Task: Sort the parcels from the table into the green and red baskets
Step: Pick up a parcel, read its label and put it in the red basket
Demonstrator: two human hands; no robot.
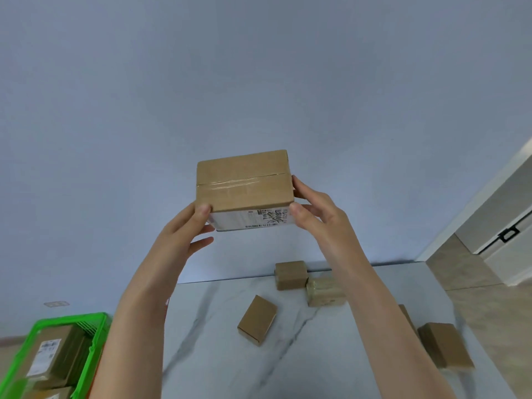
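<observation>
A brown cardboard parcel [244,181] with clear tape across its top and a white shipping label on its near side is held up in the air above the table. My left hand [184,230] grips its lower left corner and my right hand [316,210] grips its right side. On the white marble table [218,355] lie several small brown parcels: one flat box [257,320] in the middle, two [290,275] near the far edge, one [444,345] at the right. The green basket [95,338] stands low at the left with labelled parcels inside. The red basket is not visible.
A plain pale wall fills the upper view. The floor and a white door or cabinet [506,226] with a black handle lie at the right, beyond the table's edge. My left forearm hides the gap between table and green basket.
</observation>
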